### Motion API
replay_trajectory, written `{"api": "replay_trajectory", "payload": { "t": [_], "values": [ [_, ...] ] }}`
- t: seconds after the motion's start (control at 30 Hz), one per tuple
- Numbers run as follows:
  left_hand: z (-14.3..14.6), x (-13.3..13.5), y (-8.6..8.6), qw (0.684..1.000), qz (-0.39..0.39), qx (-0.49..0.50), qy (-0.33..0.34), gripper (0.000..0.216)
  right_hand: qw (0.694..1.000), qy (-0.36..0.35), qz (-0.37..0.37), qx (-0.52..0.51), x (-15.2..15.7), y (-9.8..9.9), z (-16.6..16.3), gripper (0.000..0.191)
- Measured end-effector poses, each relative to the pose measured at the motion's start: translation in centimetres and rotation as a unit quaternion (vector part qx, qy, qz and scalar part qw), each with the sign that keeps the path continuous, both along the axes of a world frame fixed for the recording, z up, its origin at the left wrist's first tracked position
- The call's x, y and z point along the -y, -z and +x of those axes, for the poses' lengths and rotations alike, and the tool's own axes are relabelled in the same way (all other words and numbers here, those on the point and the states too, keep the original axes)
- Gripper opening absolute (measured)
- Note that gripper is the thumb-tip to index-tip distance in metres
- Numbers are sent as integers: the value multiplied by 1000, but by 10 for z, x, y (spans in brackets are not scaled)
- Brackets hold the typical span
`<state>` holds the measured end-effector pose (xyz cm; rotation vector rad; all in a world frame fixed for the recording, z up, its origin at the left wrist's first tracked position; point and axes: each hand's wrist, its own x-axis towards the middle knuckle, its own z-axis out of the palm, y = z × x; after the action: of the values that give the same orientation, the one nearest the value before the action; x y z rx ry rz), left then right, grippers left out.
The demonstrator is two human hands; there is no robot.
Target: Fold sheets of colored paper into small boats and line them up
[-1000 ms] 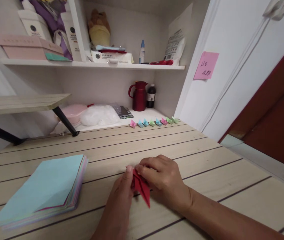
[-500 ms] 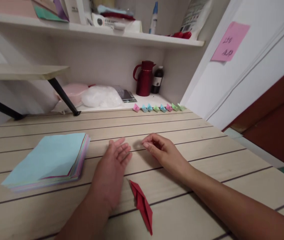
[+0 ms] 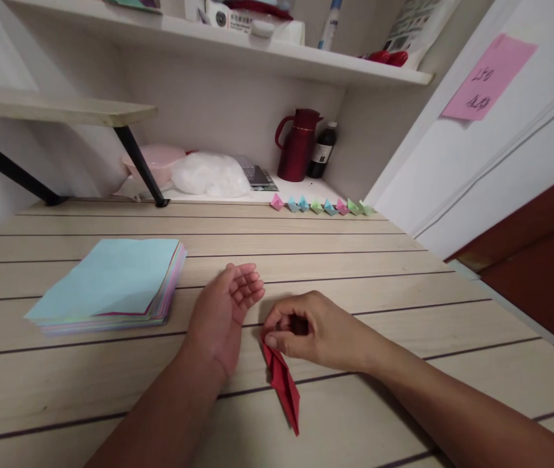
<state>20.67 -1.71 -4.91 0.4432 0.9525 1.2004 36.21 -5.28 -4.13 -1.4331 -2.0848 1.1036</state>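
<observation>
A long, narrow piece of red folded paper (image 3: 284, 387) lies slantwise on the wooden tabletop, creased lengthwise and pointed at both ends. My right hand (image 3: 323, 333) is at its upper tip, thumb and fingertips pinched together there; the fingers partly cover that tip. To the left of the red paper, my left hand (image 3: 225, 312) rests on its edge with the palm turned right, fingers loosely stretched and nothing in them. Further left sits a thick stack of coloured paper sheets (image 3: 116, 279), a light blue one on top.
Several small folded paper boats (image 3: 329, 207) in pink, blue and green line the table's back edge. Behind them stand a dark red jug (image 3: 300, 146) and a dark bottle (image 3: 323, 153). A small raised shelf (image 3: 62, 107) on black legs is at back left.
My right hand has come down and nearer, from bare tabletop to the red paper's upper tip. My left hand stays about where it was. The camera view has shifted.
</observation>
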Motion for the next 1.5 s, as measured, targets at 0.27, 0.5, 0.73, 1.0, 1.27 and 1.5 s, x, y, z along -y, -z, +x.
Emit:
{"api": "replay_trajectory", "payload": {
  "t": [0.27, 0.5, 0.73, 1.0, 1.27, 1.5],
  "values": [
    [0, 0, 2, 1000, 16, -19, 13, 22, 999, 18, 39, 28, 5, 4, -9, 6],
    [-3, 1, 0, 996, 23, -67, 50, 17, 968, 140, -39, -206, -14, 17, 0, 15],
    [22, 23, 16, 938, 206, -236, 147, 59, 918, 262, 107, -276, -31, 15, 11, 20],
    [25, 20, 30, 936, 213, -226, 166, 55, 924, 253, 146, -248, -28, 15, 11, 18],
    [16, 9, 19, 957, 161, -215, 110, 49, 927, 219, 83, -293, -29, 23, 12, 20],
    [6, -3, 13, 979, 79, -169, 79, 48, 953, 196, 108, -206, -26, 16, 12, 15]
  ]
}}
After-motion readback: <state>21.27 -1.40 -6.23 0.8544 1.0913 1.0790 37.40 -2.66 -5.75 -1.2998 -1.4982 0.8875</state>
